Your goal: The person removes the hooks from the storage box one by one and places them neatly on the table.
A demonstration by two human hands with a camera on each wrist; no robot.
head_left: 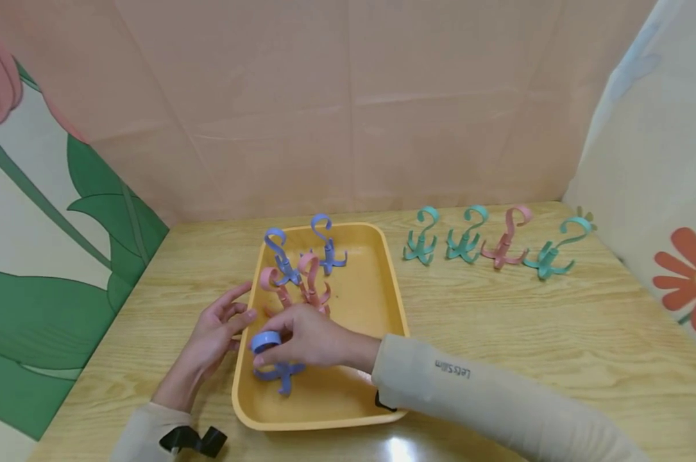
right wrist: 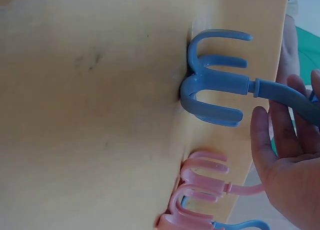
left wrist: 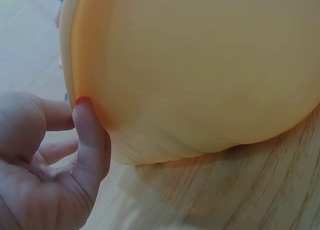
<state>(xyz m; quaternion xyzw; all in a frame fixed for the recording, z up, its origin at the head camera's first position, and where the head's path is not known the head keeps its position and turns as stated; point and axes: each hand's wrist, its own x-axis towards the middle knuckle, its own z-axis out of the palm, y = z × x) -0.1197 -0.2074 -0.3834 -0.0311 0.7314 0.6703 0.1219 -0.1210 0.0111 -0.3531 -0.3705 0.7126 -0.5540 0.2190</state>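
Observation:
A yellow tray (head_left: 324, 423) stands on the wooden table. My left hand (head_left: 212, 330) pinches its left rim, thumb and finger on either side of the wall, as the left wrist view shows. Inside the tray, near its front left, a blue four-pronged hook hanger (right wrist: 220, 82) stands upright on its prongs. My right hand (head_left: 310, 337) reaches over the tray and holds this hanger by its curved top. Just behind, two pink hook hangers (head_left: 314, 289) lean close together by the tray's left side. Two more blue hook hangers (head_left: 327, 256) stand toward the tray's back left.
Right of the tray, a row of hook hangers stands along the back of the table: two teal ones (head_left: 464, 245), a pink one (head_left: 502, 251) and another teal one (head_left: 546, 260). A pink sheet (head_left: 348, 128) hangs behind the table, with patterned panels on both sides.

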